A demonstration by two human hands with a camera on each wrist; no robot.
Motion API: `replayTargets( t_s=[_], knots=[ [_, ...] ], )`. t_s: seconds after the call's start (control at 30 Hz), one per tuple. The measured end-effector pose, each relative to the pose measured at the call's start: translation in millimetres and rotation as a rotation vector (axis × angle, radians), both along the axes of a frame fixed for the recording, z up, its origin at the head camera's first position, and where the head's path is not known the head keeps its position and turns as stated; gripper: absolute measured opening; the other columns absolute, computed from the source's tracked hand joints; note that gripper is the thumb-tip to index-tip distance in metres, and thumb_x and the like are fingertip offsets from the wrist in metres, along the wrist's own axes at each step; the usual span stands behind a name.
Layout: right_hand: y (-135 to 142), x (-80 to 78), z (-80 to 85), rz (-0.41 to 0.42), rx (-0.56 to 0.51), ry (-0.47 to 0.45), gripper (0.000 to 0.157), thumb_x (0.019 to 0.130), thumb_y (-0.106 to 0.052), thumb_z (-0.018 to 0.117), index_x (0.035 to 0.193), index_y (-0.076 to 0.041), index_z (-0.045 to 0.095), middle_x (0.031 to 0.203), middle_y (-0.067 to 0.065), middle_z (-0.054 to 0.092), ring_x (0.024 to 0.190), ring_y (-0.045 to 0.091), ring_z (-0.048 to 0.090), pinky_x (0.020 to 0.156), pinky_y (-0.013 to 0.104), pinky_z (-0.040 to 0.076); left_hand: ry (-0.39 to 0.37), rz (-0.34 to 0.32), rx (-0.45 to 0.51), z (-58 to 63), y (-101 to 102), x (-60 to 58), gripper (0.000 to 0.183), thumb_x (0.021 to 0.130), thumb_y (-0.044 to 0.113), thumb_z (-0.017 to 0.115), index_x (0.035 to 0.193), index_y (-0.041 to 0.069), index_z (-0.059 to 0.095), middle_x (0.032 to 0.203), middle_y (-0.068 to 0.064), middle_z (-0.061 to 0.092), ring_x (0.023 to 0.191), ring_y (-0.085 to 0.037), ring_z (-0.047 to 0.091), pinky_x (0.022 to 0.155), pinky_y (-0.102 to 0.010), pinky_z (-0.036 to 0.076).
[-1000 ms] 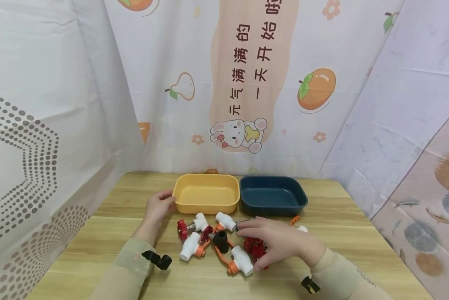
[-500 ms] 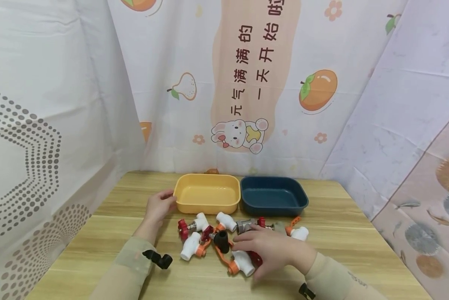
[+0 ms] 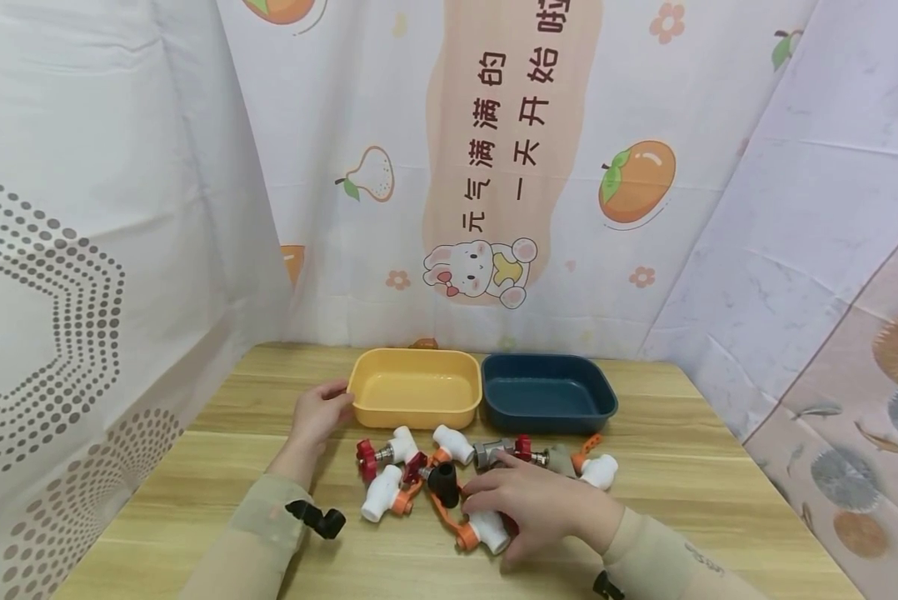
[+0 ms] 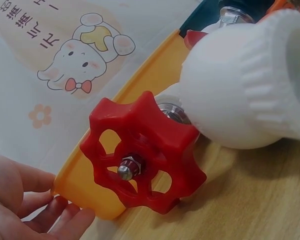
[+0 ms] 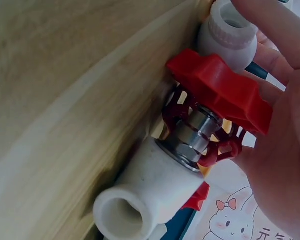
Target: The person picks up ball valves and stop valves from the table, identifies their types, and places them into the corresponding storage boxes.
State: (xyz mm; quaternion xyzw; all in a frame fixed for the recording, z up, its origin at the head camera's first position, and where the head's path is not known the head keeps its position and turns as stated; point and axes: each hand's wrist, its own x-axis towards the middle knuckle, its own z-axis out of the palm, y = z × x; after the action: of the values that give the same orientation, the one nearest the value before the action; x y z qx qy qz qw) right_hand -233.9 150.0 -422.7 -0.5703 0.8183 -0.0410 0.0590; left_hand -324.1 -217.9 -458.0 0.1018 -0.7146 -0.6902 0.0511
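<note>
Right hand [image 3: 531, 504] — thumb and fingers apart, arched over a white valve [image 3: 488, 532] on the worktop [image 3: 389, 571]. Left hand [image 3: 320, 415] — fingers loosely extended, touching the yellow tray [image 3: 417, 419]; open room leftward.

A plain bright yellow rounded rectangular tray [image 3: 415, 419] and a plain dark blue rounded rectangular tray [image 3: 546, 423] stand out against the honey-brown surface [image 3: 179, 517], streaked with wood grain. White plastic valves [image 3: 488, 530] have orange levers [image 3: 442, 511], while a white tubular valve body [image 5: 162, 175] has a silver metal stem [image 5: 194, 135] and a red scalloped handwheel [image 5: 220, 92], and one short cylindrical fitting [image 3: 442, 482] is black. The white cloth backdrop [image 3: 329, 92] bears orange fruit [image 3: 639, 182], pink flowers [image 3: 667, 22] and a white rabbit [image 3: 479, 271] on peach, the left-hand curtain [image 3: 164, 208] shows grey-brown dotted hexagonal rings on white, and the far-right pinkish-beige cloth [image 3: 839, 375] has brown and grey discs.
</note>
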Motion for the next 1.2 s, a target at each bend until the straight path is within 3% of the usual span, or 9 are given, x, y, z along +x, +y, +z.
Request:
replayTargets(
  t_s=[0.43,0.93,1.2],
  knots=[
    [-3.8,-4.2,-4.9,0.022,-0.007,0.029,0.056,0.082,-0.046,0.084,0.131,-0.026,0.066,0.133,-0.012,0.059,0.126,0.004,0.052,0.111,0.063,0.035,-0.003,0.001,0.001,1.4,0.4,0.5,0.043,0.100,0.003,0.060,0.141,-0.007,0.053,0.138,-0.026,0.053,0.120,-0.037,0.059,0.097,-0.041,0.054],
    [-3.5,-2.8,-5.1,0.045,-0.070,0.038,0.053,0.082,-0.044,0.084,0.128,-0.024,0.067,0.130,-0.010,0.060,0.123,0.006,0.054,0.112,0.058,0.038,0.003,-0.010,0.008,-1.5,-1.0,0.3,0.044,0.099,0.004,0.061,0.142,-0.006,0.053,0.138,-0.025,0.053,0.119,-0.036,0.060,0.096,-0.042,0.055],
    [-3.3,0.4,-1.0,0.060,-0.093,0.043,0.051,0.083,-0.045,0.083,0.127,-0.025,0.068,0.130,-0.010,0.061,0.117,0.008,0.055,0.103,0.036,0.046,0.015,-0.014,0.015,-0.1,0.2,2.9,0.043,0.100,0.002,0.059,0.142,-0.008,0.052,0.139,-0.027,0.052,0.122,-0.038,0.057,0.098,-0.043,0.054]
  ],
)
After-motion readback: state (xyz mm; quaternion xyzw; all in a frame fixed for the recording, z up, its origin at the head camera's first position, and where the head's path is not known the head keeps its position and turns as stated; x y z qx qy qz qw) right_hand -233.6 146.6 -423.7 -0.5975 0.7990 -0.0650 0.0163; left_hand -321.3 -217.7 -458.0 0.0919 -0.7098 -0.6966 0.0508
